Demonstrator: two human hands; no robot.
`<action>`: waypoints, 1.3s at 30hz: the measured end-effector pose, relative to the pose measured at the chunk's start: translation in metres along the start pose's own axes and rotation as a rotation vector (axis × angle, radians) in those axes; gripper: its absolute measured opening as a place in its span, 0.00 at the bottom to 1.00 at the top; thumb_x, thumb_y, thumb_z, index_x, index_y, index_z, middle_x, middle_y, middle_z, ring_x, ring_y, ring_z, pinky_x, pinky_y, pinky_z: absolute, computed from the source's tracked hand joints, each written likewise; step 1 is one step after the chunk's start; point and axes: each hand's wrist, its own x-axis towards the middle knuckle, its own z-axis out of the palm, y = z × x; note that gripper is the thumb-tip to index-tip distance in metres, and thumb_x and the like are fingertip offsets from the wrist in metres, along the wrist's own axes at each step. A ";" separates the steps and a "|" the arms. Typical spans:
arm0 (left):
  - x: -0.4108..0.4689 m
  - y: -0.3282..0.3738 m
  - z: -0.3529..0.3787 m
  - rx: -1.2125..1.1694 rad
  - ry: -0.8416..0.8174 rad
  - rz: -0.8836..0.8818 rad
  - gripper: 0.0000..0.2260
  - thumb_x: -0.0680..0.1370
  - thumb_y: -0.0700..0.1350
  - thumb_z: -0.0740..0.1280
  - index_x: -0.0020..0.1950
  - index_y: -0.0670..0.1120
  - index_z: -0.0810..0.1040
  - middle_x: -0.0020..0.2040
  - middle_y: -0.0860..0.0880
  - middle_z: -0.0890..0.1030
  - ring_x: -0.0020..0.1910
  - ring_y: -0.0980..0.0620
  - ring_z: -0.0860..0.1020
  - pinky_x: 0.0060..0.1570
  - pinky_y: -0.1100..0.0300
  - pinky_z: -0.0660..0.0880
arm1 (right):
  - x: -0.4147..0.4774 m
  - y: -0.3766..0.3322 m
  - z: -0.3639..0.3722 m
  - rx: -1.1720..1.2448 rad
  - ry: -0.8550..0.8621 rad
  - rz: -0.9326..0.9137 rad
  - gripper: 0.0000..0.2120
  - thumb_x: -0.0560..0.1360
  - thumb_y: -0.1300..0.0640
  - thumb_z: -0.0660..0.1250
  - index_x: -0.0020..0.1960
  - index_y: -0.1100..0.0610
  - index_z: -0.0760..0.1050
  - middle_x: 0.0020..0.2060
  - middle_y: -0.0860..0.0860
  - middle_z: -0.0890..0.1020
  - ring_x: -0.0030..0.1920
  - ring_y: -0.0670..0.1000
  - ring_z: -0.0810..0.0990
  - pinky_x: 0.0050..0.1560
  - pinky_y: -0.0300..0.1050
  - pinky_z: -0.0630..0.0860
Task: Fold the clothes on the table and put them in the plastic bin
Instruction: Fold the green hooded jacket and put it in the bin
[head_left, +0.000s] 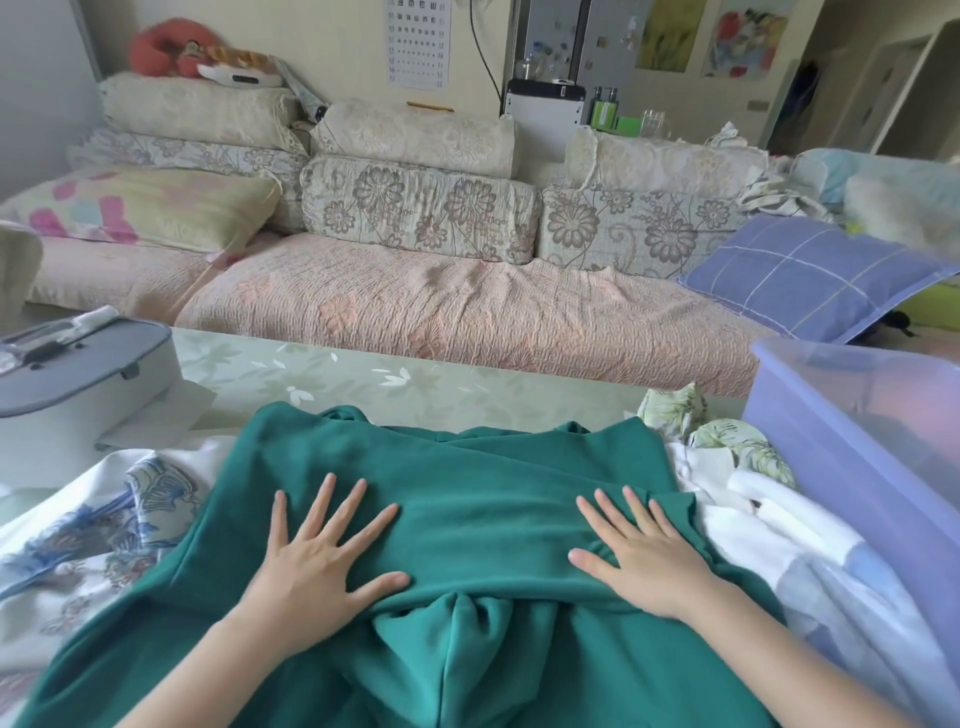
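Smoothing a teal-green soft-knit garment (467, 493), lying spread over other laundry (104, 519) at the near middle of a pale leaf-patterned table (363, 374). Pressing down with left hand (317, 561) and right hand (639, 561), both flat, fingers splayed, grasping nothing, likely flattening creases before folding. Standing just to the right, a translucent lilac plastic bin (852, 415); facing beyond, a pink quilted sofa (467, 306).

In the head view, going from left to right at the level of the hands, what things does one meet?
blue-patterned white cloth → left hand → right hand → white garment → plastic bin
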 end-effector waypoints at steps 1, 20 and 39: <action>0.000 0.001 0.001 -0.007 0.029 0.006 0.32 0.72 0.75 0.47 0.71 0.63 0.65 0.70 0.50 0.71 0.70 0.44 0.65 0.66 0.39 0.48 | 0.001 0.001 0.003 0.014 0.012 0.005 0.46 0.59 0.24 0.30 0.74 0.40 0.32 0.74 0.41 0.34 0.73 0.48 0.29 0.74 0.50 0.31; -0.069 0.000 -0.026 -0.105 0.057 -0.245 0.55 0.53 0.70 0.14 0.77 0.56 0.43 0.78 0.50 0.42 0.75 0.44 0.36 0.68 0.45 0.28 | -0.039 -0.084 -0.011 0.260 0.050 -0.119 0.31 0.76 0.33 0.39 0.77 0.41 0.47 0.77 0.43 0.44 0.77 0.51 0.40 0.75 0.53 0.40; -0.188 -0.052 -0.040 -0.808 0.383 -0.725 0.19 0.76 0.46 0.67 0.65 0.46 0.70 0.50 0.45 0.79 0.53 0.45 0.76 0.47 0.55 0.69 | -0.070 -0.195 -0.018 0.556 0.051 -0.266 0.24 0.81 0.43 0.50 0.75 0.49 0.60 0.77 0.47 0.54 0.77 0.52 0.49 0.75 0.48 0.46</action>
